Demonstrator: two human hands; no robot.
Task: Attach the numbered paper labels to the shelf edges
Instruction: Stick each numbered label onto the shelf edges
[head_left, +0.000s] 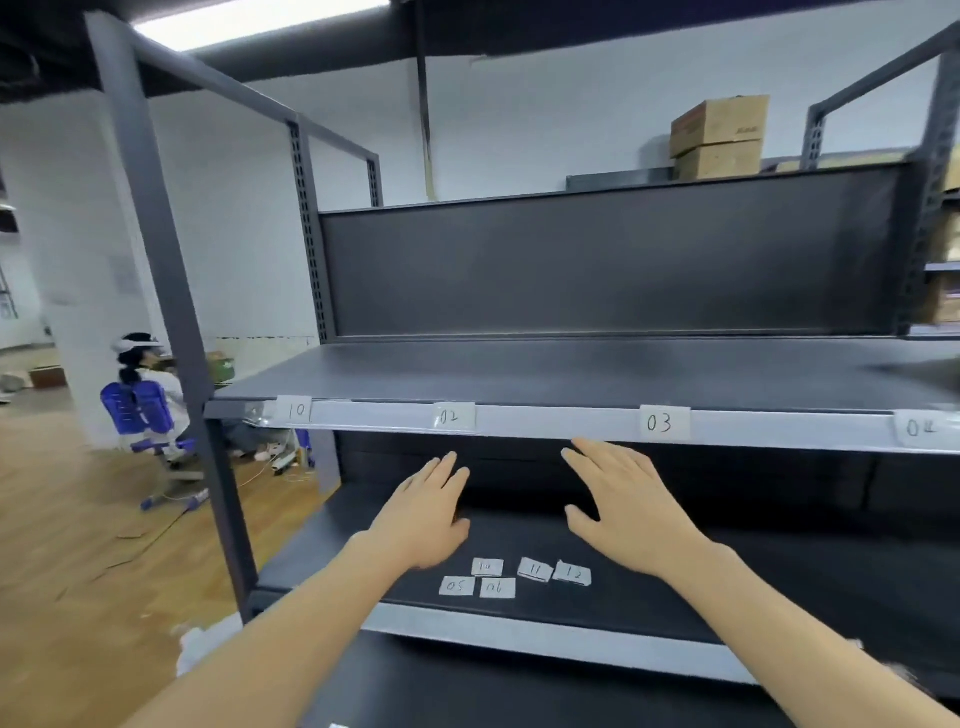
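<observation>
We saw both hands held out flat over the lower shelf (675, 587) of a dark metal rack, palms down, neither holding anything. The left hand (423, 514) was in the lower centre of the frame, fingers together and pointing up and right; the right hand (623, 512) was just right of it, fingers loosely spread with the thumb standing apart.

Five loose paper labels (511, 578) lay on the lower shelf below and between the two hands, close to the wrists and nearer the shelf's pale front edge (519, 636). In the front row were a label marked 05 (457, 586) and one that we read as 06 (497, 588); behind them were one that looked like 10 (487, 567), one marked 11 (535, 570) and one marked 12 (573, 573). The last two lay slightly tilted and touched each other. The left hand's heel was just beside the 10 label, though whether it touched, we could not tell.

Above the hands, across the middle of the frame, the upper shelf's pale front edge (561, 422) carried four labels already fixed on: 01 (296, 410) at the left, 02 (453, 417), 03 (664, 423) just above the right hand's fingertips, and 04 (922, 428) at the far right. The right fingertips were near that edge but below it.

At the middle left of the frame another person (148, 374) sat on a blue chair (137, 408) on the wooden floor (78, 519). At the upper right, cardboard boxes (719, 137) were stacked behind the rack.
</observation>
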